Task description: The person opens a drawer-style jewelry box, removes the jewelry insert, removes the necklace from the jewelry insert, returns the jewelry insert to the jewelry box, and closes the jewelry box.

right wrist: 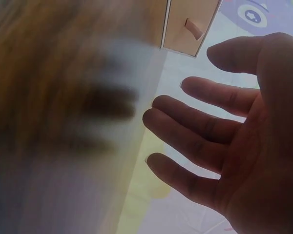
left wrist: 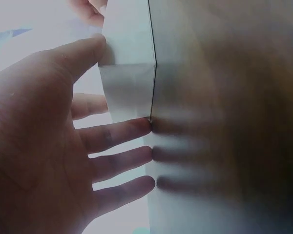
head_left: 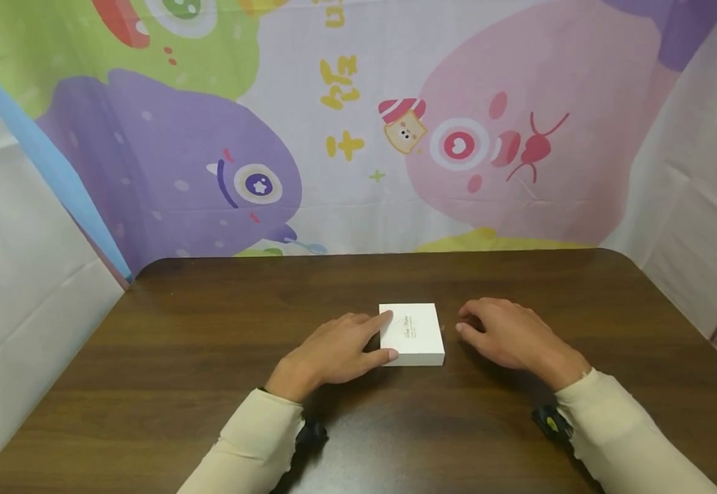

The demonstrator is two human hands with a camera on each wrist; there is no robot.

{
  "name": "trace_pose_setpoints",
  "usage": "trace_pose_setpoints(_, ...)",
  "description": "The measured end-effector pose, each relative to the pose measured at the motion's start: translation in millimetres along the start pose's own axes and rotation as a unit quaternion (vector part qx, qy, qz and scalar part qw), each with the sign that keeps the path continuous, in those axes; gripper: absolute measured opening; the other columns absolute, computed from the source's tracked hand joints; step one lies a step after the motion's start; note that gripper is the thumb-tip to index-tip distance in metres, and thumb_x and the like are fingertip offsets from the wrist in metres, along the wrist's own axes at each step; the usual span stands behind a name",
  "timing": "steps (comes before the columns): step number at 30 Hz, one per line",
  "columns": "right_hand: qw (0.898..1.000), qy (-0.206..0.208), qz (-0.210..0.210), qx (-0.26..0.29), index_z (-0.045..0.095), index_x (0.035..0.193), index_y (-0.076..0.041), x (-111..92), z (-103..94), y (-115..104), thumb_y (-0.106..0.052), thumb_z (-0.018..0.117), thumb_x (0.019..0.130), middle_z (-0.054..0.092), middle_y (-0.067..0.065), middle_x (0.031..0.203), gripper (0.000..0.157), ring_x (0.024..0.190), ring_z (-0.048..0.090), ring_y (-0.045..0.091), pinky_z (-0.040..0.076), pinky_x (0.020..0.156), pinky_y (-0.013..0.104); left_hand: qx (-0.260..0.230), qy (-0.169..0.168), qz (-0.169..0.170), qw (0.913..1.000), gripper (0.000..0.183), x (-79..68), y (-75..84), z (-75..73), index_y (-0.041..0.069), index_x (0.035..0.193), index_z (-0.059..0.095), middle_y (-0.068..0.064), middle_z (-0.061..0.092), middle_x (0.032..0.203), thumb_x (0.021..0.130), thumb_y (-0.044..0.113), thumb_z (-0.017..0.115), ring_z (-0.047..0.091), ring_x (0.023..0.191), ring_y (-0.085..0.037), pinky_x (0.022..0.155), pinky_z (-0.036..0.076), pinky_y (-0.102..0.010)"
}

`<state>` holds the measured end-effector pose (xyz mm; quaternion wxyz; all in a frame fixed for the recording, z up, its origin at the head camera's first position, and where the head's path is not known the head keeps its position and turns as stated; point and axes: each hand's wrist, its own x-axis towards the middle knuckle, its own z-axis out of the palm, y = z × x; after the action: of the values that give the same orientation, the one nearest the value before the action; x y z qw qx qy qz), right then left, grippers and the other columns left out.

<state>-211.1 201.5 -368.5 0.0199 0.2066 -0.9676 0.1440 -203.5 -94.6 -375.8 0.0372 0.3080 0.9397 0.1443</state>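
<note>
A flat white box (head_left: 409,333) with small dark lettering on its lid lies on the wooden table in the head view. My left hand (head_left: 339,348) rests at the box's left side, its index finger on the lid and its thumb at the near left corner. In the left wrist view, the other fingers (left wrist: 119,161) are fairly straight, with their tips at the tabletop beside the box. To the right, apart from the box, my right hand (head_left: 509,334) hovers with loosely bent fingers and holds nothing. A small tab (right wrist: 194,29) sticks out of the box's right side in the right wrist view.
The dark wooden tabletop (head_left: 210,370) stretches out around both hands. Behind its far edge hangs a cloth printed with cartoon monsters (head_left: 358,206). Pale cloth panels stand along the left and right sides. A dark strapped device (head_left: 311,436) sits under the left wrist.
</note>
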Motion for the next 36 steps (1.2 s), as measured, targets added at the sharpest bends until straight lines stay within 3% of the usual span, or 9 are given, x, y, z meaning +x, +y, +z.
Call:
trace_pose_setpoints(18,1.0,-0.008,-0.007,-0.011,0.071,0.117,-0.012,-1.2,4.9,-4.9,-0.032,0.065,0.096,0.069,0.0,0.109,0.029,0.101,0.065,0.024,0.051,0.084,0.051,-0.005,0.015,0.01,0.9998,0.068,-1.2,1.7,4.9,0.013,0.154,0.042,-0.015,0.058,0.137,0.099,0.051,0.056,0.055,0.125,-0.029,0.103,0.042,-0.044)
trace_pose_setpoints(31,1.0,0.003,-0.013,-0.01,0.072,0.116,-0.012,4.0,4.0,-9.3,-0.032,0.065,0.097,0.069,0.001,0.111,0.028,0.102,0.065,0.024,0.051,0.084,0.05,-0.013,0.02,-0.002,0.9997,0.068,-2.0,0.0,1.0,0.013,0.154,0.042,-0.016,0.057,0.137,0.099,0.049,0.057,0.055,0.126,-0.03,0.104,0.042,-0.046)
trace_pose_setpoints(36,1.0,-0.004,-0.006,-0.017,0.071,0.119,-0.011,0.4,2.3,-9.8,-0.032,0.065,0.097,0.069,0.002,0.113,0.031,0.103,0.065,0.025,0.051,0.085,0.051,-0.036,0.01,-0.002,0.9993,0.068,0.8,4.0,0.1,0.011,0.153,0.042,-0.016,0.057,0.138,0.099,0.048,0.058,0.056,0.124,-0.027,0.101,0.044,-0.045)
